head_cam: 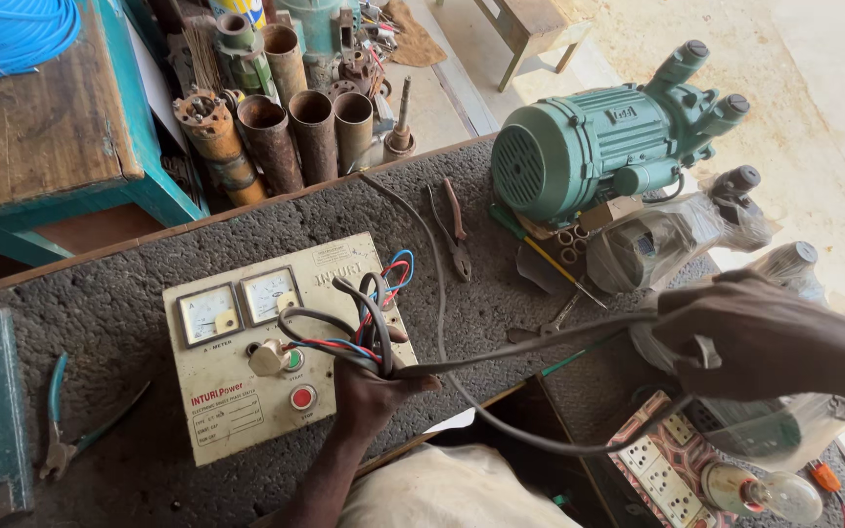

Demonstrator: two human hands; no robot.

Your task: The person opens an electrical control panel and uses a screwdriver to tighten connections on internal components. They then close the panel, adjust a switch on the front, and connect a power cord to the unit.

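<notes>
Workbench (100, 293) w/ control box (246, 411), pump (589, 147)

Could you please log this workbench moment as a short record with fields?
Setting: rough dark workbench by a sandy floor
Left hand: closed around a grey cable with loose coloured wire ends
Right hand: gripping the same cable farther along, above a plastic-wrapped pump
Under left hand: cream control box with two dial meters and a red button
Nearby: green motor pump, pliers, rusty pipes, socket board with bulb
</notes>
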